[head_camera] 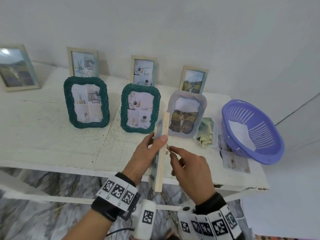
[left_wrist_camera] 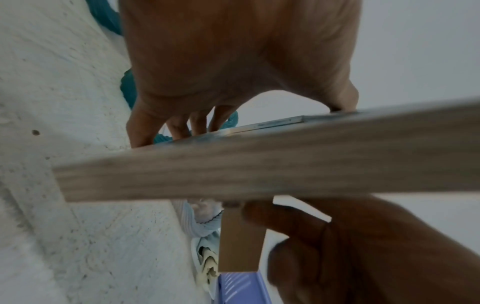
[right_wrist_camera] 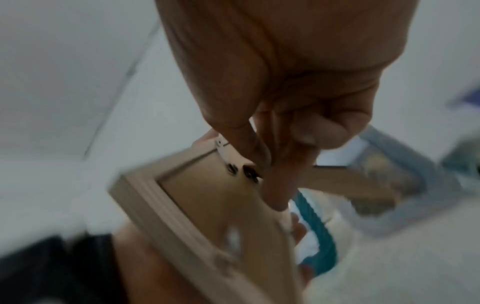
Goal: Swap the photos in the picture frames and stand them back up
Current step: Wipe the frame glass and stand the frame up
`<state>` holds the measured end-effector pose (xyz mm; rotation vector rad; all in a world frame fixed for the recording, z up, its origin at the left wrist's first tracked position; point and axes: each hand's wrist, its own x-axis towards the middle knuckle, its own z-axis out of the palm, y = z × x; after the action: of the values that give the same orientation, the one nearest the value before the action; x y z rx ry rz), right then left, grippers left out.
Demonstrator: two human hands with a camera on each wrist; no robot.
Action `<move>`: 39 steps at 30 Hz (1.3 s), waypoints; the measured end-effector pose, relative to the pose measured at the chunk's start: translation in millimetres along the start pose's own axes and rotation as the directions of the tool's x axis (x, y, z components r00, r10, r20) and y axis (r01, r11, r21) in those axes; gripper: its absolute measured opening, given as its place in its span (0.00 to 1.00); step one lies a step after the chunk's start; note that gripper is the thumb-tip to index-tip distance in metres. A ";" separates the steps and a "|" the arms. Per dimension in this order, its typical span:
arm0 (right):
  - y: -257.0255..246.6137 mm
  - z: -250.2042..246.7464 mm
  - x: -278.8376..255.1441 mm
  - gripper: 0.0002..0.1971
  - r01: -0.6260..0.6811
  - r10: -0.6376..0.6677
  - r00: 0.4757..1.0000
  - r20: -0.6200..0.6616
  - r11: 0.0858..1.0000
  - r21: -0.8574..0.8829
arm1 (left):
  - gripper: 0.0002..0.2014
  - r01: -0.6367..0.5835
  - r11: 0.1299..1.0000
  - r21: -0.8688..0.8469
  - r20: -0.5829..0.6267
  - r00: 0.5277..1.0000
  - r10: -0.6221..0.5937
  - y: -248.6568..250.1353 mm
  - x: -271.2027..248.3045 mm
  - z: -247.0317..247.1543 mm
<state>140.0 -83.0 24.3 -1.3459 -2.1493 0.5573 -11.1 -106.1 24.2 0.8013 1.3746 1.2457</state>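
Note:
A light wooden picture frame (head_camera: 161,153) is held edge-on above the table's front edge, its glass side facing left. My left hand (head_camera: 157,138) grips it, thumb on the near edge and fingers on the glass side. In the left wrist view the frame's edge (left_wrist_camera: 259,164) crosses the picture, and its brown cardboard stand (left_wrist_camera: 241,240) sticks out behind. My right hand (head_camera: 171,149) pinches that stand close to its hinge. The right wrist view shows the frame's brown back (right_wrist_camera: 207,205), the stand (right_wrist_camera: 350,181) and a metal clip (right_wrist_camera: 221,146). The photo inside is hidden.
On the white table (head_camera: 52,135) stand two green frames (head_camera: 86,103) (head_camera: 140,108) and a pale ribbed frame (head_camera: 187,113) with a cat photo. Several wooden frames (head_camera: 83,62) lean on the back wall. A purple basket (head_camera: 251,130), a tub with cloth (head_camera: 207,134) and loose photos (head_camera: 235,161) lie at right.

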 end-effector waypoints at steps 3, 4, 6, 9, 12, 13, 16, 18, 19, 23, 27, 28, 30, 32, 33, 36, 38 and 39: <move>-6.4 -10.3 0.8 0.17 -0.376 0.244 0.923 0.297 0.741 0.557 | 0.46 -0.028 0.998 0.061 -0.030 0.999 0.030 -2.3 -0.8 -1.4; -6.2 -15.0 2.1 0.21 -0.456 0.276 0.888 0.367 0.627 0.632 | 0.46 -0.038 0.998 0.057 -0.050 0.998 0.041 -2.7 -1.6 -4.3; 0.1 -19.6 4.2 0.29 -0.552 0.301 0.834 0.463 0.467 0.691 | 0.39 -0.033 0.999 0.030 -0.092 0.995 0.036 -1.8 -1.9 -11.9; 14.6 -20.5 7.7 0.31 -0.569 0.286 0.822 0.493 0.366 0.736 | 0.35 0.055 0.998 -0.009 -0.022 0.998 -0.055 7.1 -5.5 -17.6; 18.3 -18.2 12.1 0.27 -0.568 0.243 0.823 0.513 0.327 0.756 | 0.39 0.135 0.990 0.026 0.052 0.989 -0.136 13.9 -8.2 -19.1; 18.4 -17.3 13.5 0.25 -0.566 0.230 0.824 0.517 0.325 0.758 | 0.41 0.163 0.987 0.011 0.058 0.985 -0.163 14.7 -7.6 -19.7; 20.9 -12.0 18.2 0.25 -0.571 0.168 0.820 0.547 0.278 0.772 | 0.46 0.222 0.974 -0.036 0.076 0.973 -0.219 15.8 -1.8 -23.6; 21.0 -6.9 23.2 0.26 -0.583 0.178 0.813 0.555 0.267 0.768 | 0.49 0.244 0.968 -0.053 0.088 0.967 -0.239 18.4 0.8 -26.3; 21.0 -4.4 26.3 0.27 -0.589 0.191 0.808 0.557 0.280 0.758 | 0.50 0.248 0.967 -0.052 0.081 0.966 -0.244 19.8 1.8 -27.9; 15.5 6.6 39.2 0.25 -0.552 0.161 0.823 0.544 0.446 0.704 | 0.48 0.211 0.977 -0.006 -0.014 0.977 -0.212 24.8 0.2 -42.1; -6.0 20.6 50.8 0.16 -0.392 0.109 0.907 0.407 0.576 0.718 | 0.45 0.204 0.978 0.039 -0.097 0.975 -0.199 28.2 -5.9 -72.3; -11.6 26.9 53.5 0.13 -0.346 0.094 0.926 0.365 0.596 0.725 | 0.44 0.200 0.979 0.047 -0.121 0.974 -0.193 28.3 -8.3 -81.3; -24.6 41.0 59.4 0.10 -0.286 0.050 0.943 0.329 0.627 0.725 | 0.44 0.177 0.982 0.059 -0.171 0.971 -0.165 28.8 -13.0 -100.5; -43.2 57.1 64.9 0.11 -0.245 -0.010 0.944 0.329 0.646 0.723 | 0.42 0.147 0.987 0.064 -0.238 0.963 -0.128 31.4 -17.2 -124.2; -53.5 66.7 68.6 0.11 -0.223 -0.044 0.942 0.332 0.658 0.720 | 0.40 0.133 0.989 0.062 -0.276 0.955 -0.111 33.5 -18.7 -138.7; -84.9 101.5 83.3 0.10 -0.153 -0.140 0.926 0.351 0.710 0.687 | 0.39 0.113 0.992 0.056 -0.376 0.923 -0.084 40.3 -20.7 -189.7; -112.1 130.9 96.4 0.11 -0.102 -0.206 0.907 0.367 0.739 0.666 | 0.39 0.112 0.993 0.045 -0.424 0.902 -0.082 44.9 -19.9 -229.1; -128.0 146.1 103.3 0.11 -0.070 -0.232 0.902 0.363 0.753 0.655 | 0.39 0.115 0.992 0.043 -0.438 0.895 -0.084 47.6 -19.0 -249.6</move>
<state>-77.4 -51.3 11.5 -0.7613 -1.9937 1.5268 -255.6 -174.1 47.3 0.5020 1.8032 1.3540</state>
